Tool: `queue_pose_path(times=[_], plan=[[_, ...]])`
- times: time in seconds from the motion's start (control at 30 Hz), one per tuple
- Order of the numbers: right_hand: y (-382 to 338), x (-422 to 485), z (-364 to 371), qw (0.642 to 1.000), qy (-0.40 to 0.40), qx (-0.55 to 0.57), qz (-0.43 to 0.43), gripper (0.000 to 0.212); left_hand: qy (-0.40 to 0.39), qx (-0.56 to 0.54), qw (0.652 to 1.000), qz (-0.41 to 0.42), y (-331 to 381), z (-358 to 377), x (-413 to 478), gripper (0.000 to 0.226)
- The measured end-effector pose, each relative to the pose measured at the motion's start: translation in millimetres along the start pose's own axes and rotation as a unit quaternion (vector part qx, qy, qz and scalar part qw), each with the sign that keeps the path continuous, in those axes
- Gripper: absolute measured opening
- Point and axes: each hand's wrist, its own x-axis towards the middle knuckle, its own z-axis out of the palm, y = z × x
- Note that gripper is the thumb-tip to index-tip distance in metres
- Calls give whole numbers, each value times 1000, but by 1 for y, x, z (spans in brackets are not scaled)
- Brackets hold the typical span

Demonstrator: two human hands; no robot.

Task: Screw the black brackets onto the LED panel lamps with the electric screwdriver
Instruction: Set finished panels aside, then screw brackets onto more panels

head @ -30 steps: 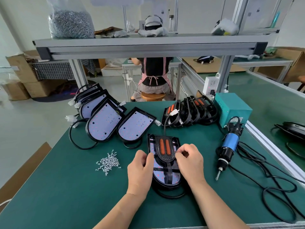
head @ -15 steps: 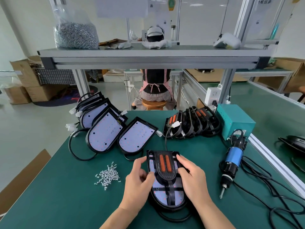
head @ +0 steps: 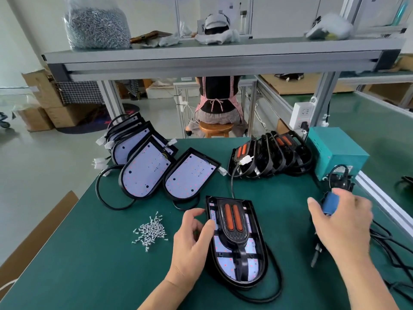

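Green surface (head: 89,276) fills most of the view, w/ a grey shelf (head: 223,57) overhead. Far left there's a stack of bare lamps (head: 145,173), leaning face up and overlapped. Far right is a row of lamps w/ brackets on (head: 268,157), stood on edge, just beside a teal box (head: 337,151).

The lamp (head: 225,267) lies flat in the middle, near the front edge. Long axis runs near-to-far, w/ the far end leaning a bit left. Square end is far, round end near.

The bracket (head: 233,237) sits on top along the same axis, orange strips at the far end and thin stem toward the round end.

L hand (head: 190,247) is at the lamp's left rim, far half. The thumb is down on the panel edge and the fingers are curled on the outer side, so the grip's pinching the rim.

R hand (head: 342,222) is well right of the lamp, over the driver (head: 330,203). The thumb is on the left of the blue body and the fingers drape over the other side. It's blurry tho, so can't tell if that grip is clamped or just resting.

The driver's axis is near-to-far too, bit toward the front edge and cord end toward the box.

A pile of screws (head: 152,231) lies left of the lamp, apart from the L hand.
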Motion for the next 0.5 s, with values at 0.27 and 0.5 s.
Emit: queue_pose_path(times=[0.27, 0.5], plan=[[18, 16, 4, 991, -57, 17, 116, 91, 103, 72, 992, -28, -5, -11, 9, 27], [21, 22, 3, 911, -8, 343, 227, 50, -55, 371, 927, -2, -5, -79, 38, 26]])
